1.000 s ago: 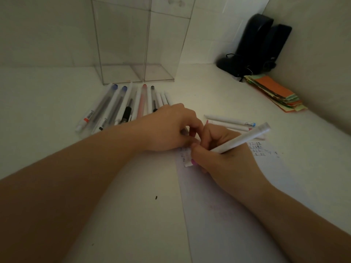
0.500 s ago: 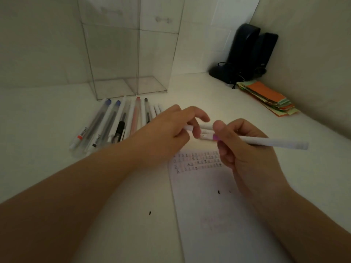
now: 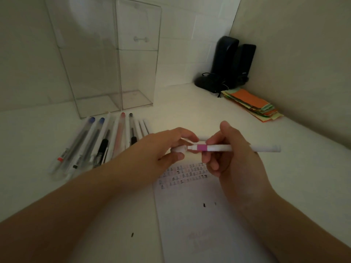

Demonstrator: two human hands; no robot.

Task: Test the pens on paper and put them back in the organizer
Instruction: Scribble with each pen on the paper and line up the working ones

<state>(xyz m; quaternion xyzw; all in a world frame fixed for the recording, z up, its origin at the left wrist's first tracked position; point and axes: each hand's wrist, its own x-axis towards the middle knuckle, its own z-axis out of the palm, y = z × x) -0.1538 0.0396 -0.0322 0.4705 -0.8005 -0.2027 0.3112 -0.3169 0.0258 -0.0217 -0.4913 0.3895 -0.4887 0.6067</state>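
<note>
My right hand point(image 3: 233, 160) grips a white pen with a pink band point(image 3: 224, 148), held level above the paper, tip pointing left. My left hand point(image 3: 163, 149) pinches the pen's white cap point(image 3: 179, 149) right at that tip. Below the hands lies a white sheet of paper point(image 3: 201, 221) with rows of small test marks near its top. Several pens point(image 3: 102, 143) lie side by side on the desk to the left. Behind them stands the clear acrylic organizer point(image 3: 114, 73) with tall compartments, nothing visible inside it.
A stack of coloured paper slips point(image 3: 252, 105) topped with orange lies at the right by the wall. Two black speakers with cables point(image 3: 228, 65) stand in the back corner. Another white pen point(image 3: 204, 138) shows just behind my hands.
The right hand lifted the pen from writing on the paper and turned it level. The left hand came off the sheet and brought the cap to the tip. The camera tilted up.
</note>
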